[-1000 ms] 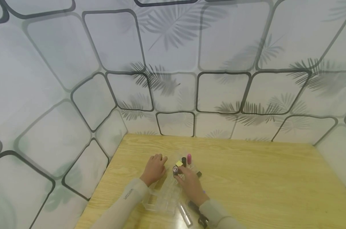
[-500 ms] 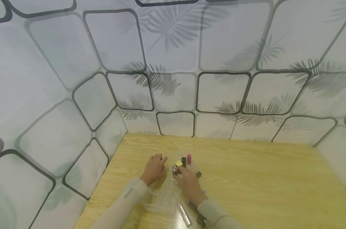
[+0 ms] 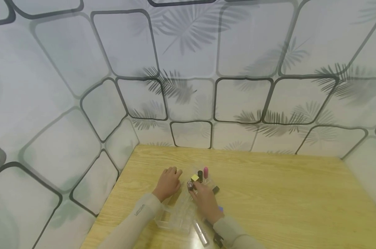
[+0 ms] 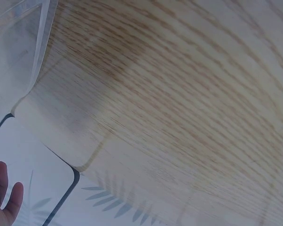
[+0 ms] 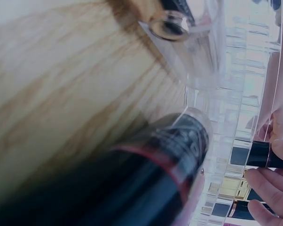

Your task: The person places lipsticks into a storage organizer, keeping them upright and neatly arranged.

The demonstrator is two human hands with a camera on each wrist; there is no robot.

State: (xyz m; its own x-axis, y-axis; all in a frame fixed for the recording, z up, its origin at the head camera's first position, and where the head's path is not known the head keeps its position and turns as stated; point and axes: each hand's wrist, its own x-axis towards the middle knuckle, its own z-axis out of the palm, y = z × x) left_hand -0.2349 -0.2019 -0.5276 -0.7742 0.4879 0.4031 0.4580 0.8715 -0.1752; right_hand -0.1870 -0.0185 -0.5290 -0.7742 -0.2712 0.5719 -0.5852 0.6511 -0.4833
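Observation:
In the head view my right hand pinches a dark lipstick tube with a shiny round end over the clear organizer. The right wrist view has thumb and fingers around the dark tube, right at the organizer's compartments. My left hand rests at the organizer's left side, fingers relaxed and holding nothing. In the left wrist view, that hand shows only at the lower left corner. Standing in the organizer are a yellow-topped box, a black tube and a pink tube.
A silver tube lies near the front, beside a dark item partly under my right sleeve. Right of my hand are a black piece and a blue one. A patterned wall borders the wooden table.
The dark lipstick tube has shifted very slightly in my right hand's grip, and my right forearm has edged left. My left hand stays in place.

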